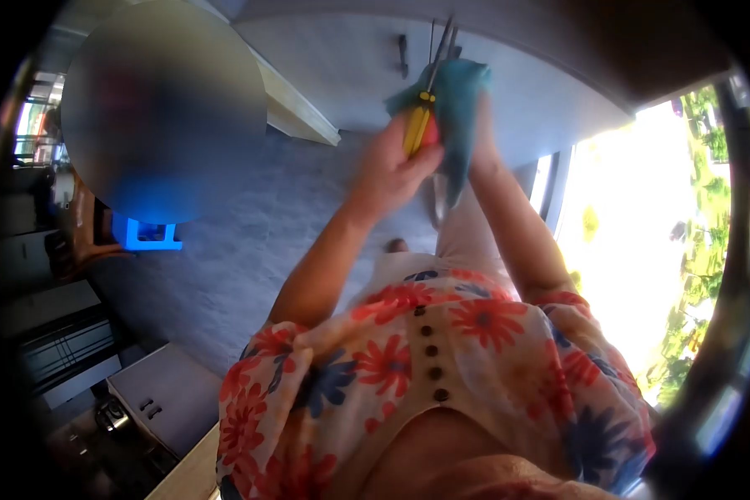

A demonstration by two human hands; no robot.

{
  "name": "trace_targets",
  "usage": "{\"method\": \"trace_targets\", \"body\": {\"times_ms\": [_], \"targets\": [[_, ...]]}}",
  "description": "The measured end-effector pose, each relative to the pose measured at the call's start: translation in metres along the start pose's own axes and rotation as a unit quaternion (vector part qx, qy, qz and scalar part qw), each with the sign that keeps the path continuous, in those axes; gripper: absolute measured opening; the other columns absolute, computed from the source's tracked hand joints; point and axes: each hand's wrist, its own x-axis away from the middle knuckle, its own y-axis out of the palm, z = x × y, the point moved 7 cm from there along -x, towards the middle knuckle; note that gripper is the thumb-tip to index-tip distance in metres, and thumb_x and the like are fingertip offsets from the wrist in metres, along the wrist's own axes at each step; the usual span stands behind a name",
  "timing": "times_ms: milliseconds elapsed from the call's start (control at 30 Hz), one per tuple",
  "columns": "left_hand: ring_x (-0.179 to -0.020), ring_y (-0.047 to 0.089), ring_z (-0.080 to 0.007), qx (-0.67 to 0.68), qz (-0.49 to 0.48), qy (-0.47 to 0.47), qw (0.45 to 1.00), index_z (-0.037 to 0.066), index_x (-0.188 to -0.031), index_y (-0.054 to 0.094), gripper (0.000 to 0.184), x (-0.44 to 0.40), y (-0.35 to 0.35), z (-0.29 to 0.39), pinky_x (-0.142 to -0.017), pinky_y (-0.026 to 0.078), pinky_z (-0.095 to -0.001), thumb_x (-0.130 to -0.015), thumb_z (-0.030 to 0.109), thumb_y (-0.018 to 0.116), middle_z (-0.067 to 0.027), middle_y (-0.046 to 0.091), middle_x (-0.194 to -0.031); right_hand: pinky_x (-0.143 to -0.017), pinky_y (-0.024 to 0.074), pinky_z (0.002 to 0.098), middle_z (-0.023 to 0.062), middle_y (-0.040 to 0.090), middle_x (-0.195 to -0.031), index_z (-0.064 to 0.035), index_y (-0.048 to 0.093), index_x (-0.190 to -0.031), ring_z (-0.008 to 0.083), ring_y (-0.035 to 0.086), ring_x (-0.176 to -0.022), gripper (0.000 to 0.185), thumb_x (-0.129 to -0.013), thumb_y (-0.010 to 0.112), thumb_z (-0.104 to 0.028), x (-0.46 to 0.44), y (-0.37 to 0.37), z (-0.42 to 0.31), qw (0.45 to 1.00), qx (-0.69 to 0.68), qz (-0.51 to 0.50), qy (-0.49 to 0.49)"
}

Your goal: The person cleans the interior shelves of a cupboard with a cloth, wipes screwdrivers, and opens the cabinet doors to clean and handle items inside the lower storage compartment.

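Observation:
My left hand (389,171) is closed around a screwdriver (419,125) with a yellow-and-black handle. Its long metal shaft points up and slightly right, away from my body. Some red shows beside the yellow grip; whether it belongs to the same handle I cannot tell. My right hand (482,137) grips a teal cloth (458,100), which is bunched behind the screwdriver and hangs down between my hands. Cloth hides part of my right fingers. Both hands are held close together in front of me, slightly blurred.
Pale cabinet fronts (333,62) with dark handles (402,56) lie beyond my hands. A blue plastic stool (152,235) stands on the grey floor (250,242) at left, below a blurred round patch. A bright window (625,242) is at right, a grey cabinet (167,387) at lower left.

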Motion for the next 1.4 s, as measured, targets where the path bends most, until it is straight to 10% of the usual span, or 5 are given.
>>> {"method": "trace_targets", "body": {"times_ms": [200,300,467,933,1400], "targets": [[-0.068,0.042,-0.0064,-0.027,0.051,-0.059,0.997,0.0,-0.1,0.048,0.022,0.056,0.016,0.006,-0.06,0.038,-0.0213,-0.083,0.011,0.057,0.0007,0.047,-0.077,-0.061,0.0516,0.031,0.0117,0.061,-0.081,-0.0018,0.055,-0.09,0.022,0.061,-0.073,0.023,-0.083,0.055,-0.023,-0.032,-0.074,0.006,0.962,-0.253,-0.051,0.09],[-0.065,0.05,-0.0173,-0.2,0.135,0.005,0.97,0.0,-0.102,0.048,0.025,0.045,0.003,0.013,-0.059,0.041,-0.0282,-0.082,0.011,0.057,-0.0073,0.053,-0.077,-0.06,0.0497,0.0304,0.0099,0.059,-0.077,-0.0022,0.055,-0.092,0.0211,0.06,-0.07,0.023,-0.075,0.062,-0.018,0.009,-0.047,-0.061,0.854,0.509,-0.051,-0.093],[-0.071,0.057,-0.0378,-0.495,0.118,-0.058,0.859,-0.001,-0.113,0.042,0.038,0.018,0.06,-0.011,-0.06,0.044,-0.0415,-0.078,0.007,0.054,-0.02,0.058,-0.084,-0.063,0.0473,0.0284,0.0045,0.059,-0.082,-0.0051,0.056,-0.097,0.0157,0.057,-0.073,0.019,-0.088,0.044,-0.017,0.038,-0.049,0.018,0.922,-0.286,0.112,0.236],[-0.067,0.058,-0.0358,-0.436,-0.009,-0.074,0.897,0.0,-0.105,0.046,0.032,0.02,0.082,0.003,-0.056,0.045,-0.0406,-0.079,0.014,0.056,-0.02,0.059,-0.077,-0.066,0.0469,0.0364,0.0101,0.058,-0.078,-0.0062,0.055,-0.086,0.0224,0.056,-0.069,0.036,-0.089,0.031,-0.033,-0.067,-0.158,0.035,0.954,-0.267,0.048,0.131],[-0.061,0.056,-0.0107,0.095,0.045,-0.184,0.977,0.003,-0.096,0.05,0.019,-0.027,-0.107,-0.094,-0.053,0.043,-0.0222,-0.083,0.013,0.059,-0.0051,0.06,-0.085,-0.077,0.0453,0.0442,0.0238,0.06,-0.091,0.0001,0.062,-0.087,0.0394,0.057,-0.088,0.042,-0.077,0.051,-0.039,-0.15,-0.195,0.01,0.654,0.73,0.199,-0.001]]}}
